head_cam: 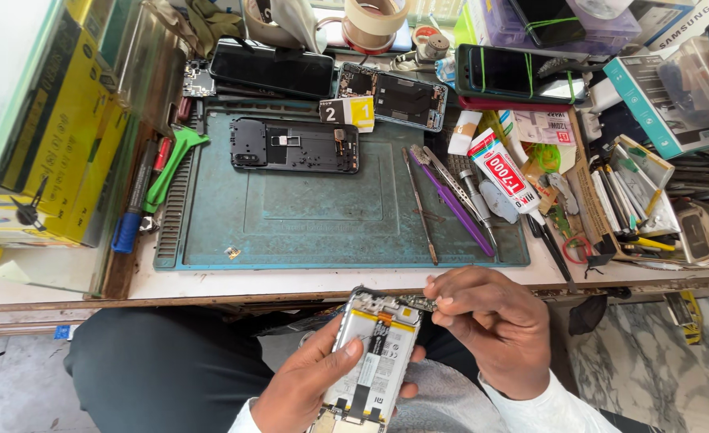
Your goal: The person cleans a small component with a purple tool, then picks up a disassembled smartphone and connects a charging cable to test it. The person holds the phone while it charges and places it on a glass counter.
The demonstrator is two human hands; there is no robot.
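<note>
opened phone sits in my left hand over my lap, below the worktop edge, its back off and pale battery showing. left grip wraps it, thumb on the battery. right hand pinches at its top edge. teal mat holds a black phone frame and tweezers.
</note>
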